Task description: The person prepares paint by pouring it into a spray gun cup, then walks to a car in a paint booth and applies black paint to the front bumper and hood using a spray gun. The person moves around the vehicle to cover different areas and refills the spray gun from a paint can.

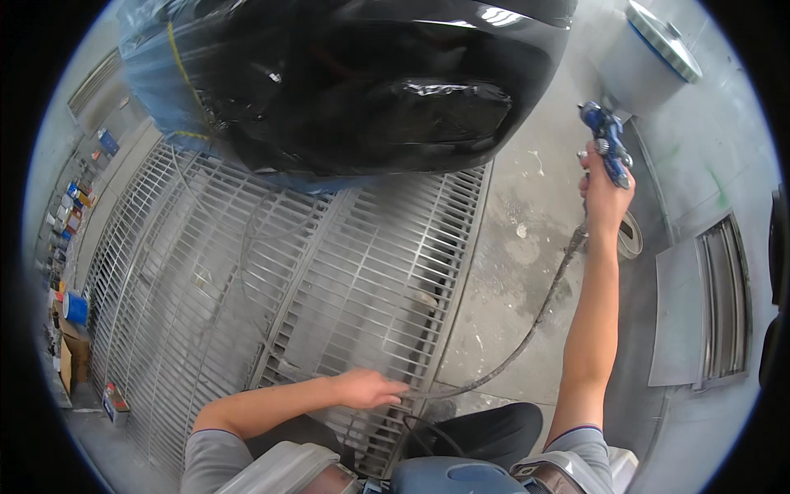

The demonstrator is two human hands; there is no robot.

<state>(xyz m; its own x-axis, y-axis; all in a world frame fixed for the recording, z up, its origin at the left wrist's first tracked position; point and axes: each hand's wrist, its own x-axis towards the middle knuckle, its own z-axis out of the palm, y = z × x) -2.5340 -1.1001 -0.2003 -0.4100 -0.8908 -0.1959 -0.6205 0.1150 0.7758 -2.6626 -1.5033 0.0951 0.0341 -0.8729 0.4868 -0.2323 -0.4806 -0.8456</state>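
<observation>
Right-hand grip (606,193) is clamped on the handle of a blue spray gun (612,148), with the arm stretched far from the body. So the gun is inside the fist, and its body comes out beyond the knuckles; whether the trigger is pressed, I cannot tell. Above the gun sits its whitish cup (638,78) with a silver lid (663,39), probably because the liquid should run down by its own weight. Gun's front end is turned to the left, toward the glossy black car body (354,90), which is apart from the fist.

From below this fist the hose (527,337) goes down in a wide curve to the left-hand grip (368,389), whose fingers appear closed on it, low before the person. Holding it so, I judge, leaves slack for the gun arm and takes the hose away from the glossy surface.

Farther out, blue plastic film (152,70) wraps the left part of the car body, with yellow tape (178,58) along it, likely as protection. Underneath is the floor grating (370,272), and at the far left a blue can (76,308) stands among other containers
</observation>
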